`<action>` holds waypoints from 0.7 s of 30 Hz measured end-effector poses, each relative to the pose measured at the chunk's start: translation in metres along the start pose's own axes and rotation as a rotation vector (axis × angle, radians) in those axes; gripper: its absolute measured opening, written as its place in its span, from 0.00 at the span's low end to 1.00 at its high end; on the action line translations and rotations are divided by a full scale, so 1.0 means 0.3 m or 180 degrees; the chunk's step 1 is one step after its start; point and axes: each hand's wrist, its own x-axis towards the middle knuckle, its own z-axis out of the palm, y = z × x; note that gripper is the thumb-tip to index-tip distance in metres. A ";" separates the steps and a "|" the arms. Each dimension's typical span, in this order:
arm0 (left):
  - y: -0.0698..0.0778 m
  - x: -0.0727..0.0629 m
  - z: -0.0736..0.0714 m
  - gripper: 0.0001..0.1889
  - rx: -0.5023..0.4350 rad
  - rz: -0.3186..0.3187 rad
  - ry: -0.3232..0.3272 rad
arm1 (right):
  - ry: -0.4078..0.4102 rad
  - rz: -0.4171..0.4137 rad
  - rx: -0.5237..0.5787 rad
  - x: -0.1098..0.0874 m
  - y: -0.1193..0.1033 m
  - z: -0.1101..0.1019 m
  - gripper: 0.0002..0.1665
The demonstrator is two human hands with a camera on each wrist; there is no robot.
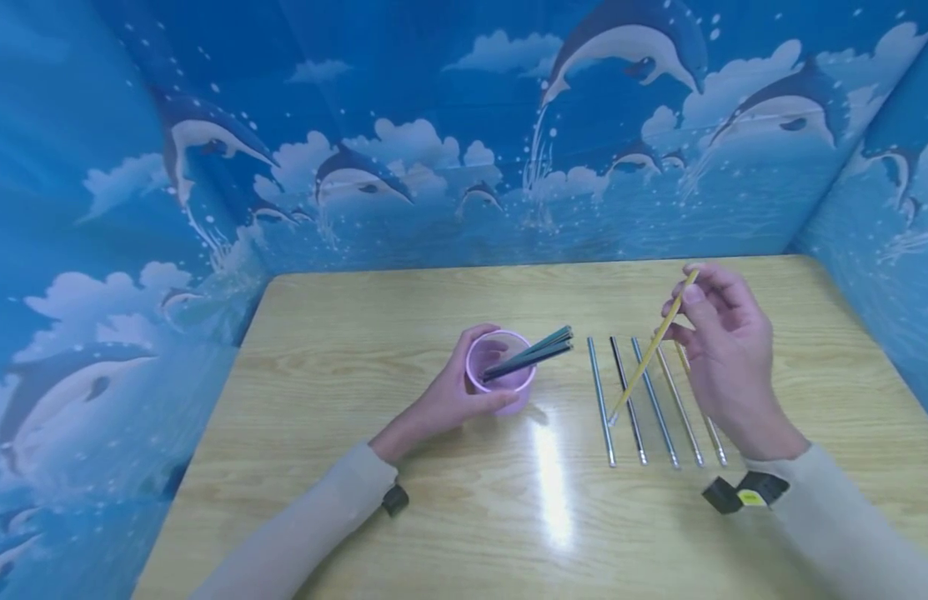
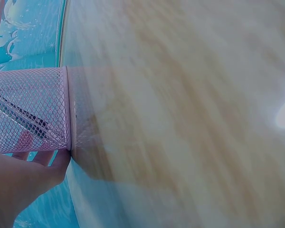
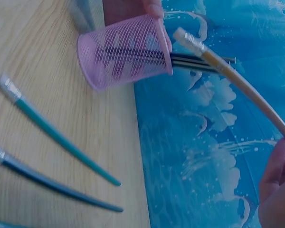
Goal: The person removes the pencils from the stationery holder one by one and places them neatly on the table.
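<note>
My left hand [image 1: 456,400] grips a pink mesh pen cup [image 1: 519,403], with the thumb along the near side and fingers around the far side. Several dark pencils [image 1: 534,353] lean inside the cup and stick out to the right. Between thumb and fingers of my right hand [image 1: 734,367] is a yellow pencil [image 1: 651,352], pinched near its upper end and slanting down to the left. Its white eraser end points toward the cup in the right wrist view. Beneath it, several pencils lie apart in a row, a teal one [image 1: 602,404] leftmost.
The wood-grain table [image 1: 343,358] carries a bright light reflection in front of the cup. Blue dolphin-printed sheets [image 1: 433,217] stand behind the table and on both sides. Dark devices are strapped to both wrists over grey sleeves.
</note>
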 end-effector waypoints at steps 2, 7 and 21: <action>0.000 -0.001 0.000 0.50 -0.0002 -0.0008 0.0003 | -0.0052 0.0095 0.0004 0.001 -0.004 -0.026 0.13; -0.001 -0.001 0.000 0.51 0.0006 -0.0004 0.0005 | -0.0022 0.0389 -0.0413 0.000 -0.015 -0.094 0.15; 0.001 0.002 0.007 0.51 -0.0049 0.0022 -0.0020 | -0.0019 0.1321 -0.1357 0.017 -0.050 -0.297 0.14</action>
